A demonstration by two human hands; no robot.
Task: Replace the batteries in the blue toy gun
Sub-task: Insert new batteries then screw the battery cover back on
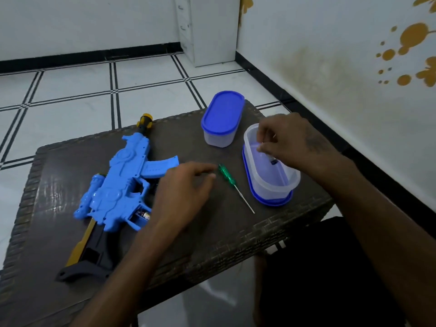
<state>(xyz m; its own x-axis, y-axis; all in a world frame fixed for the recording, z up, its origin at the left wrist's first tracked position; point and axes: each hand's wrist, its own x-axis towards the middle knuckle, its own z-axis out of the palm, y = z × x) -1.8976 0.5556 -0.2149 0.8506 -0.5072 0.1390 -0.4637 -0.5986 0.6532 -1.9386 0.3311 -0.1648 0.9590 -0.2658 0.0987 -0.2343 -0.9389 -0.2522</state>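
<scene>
The one camera rides on my head and looks forward and steeply down, wide-angled, so straight lines bow at the edges. It sits close over my work: the dark woven-edged low table [231,234] fills the middle, with my left hand [181,192] and right hand [290,142] reaching in from below. Beyond my fingers it takes in white tiled floor [77,88] and, rightward, the white wall [330,55].

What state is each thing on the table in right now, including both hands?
Blue toy gun: flat on its side, battery compartment open, battery inside.
Far container: closed, blue lid on.
Near container: open, standing on its blue lid.
Screwdriver: lying loose, not held.
Left hand: relaxed over the table, holding nothing.
Right hand: fingers reaching into the near container; grip unclear.
</scene>
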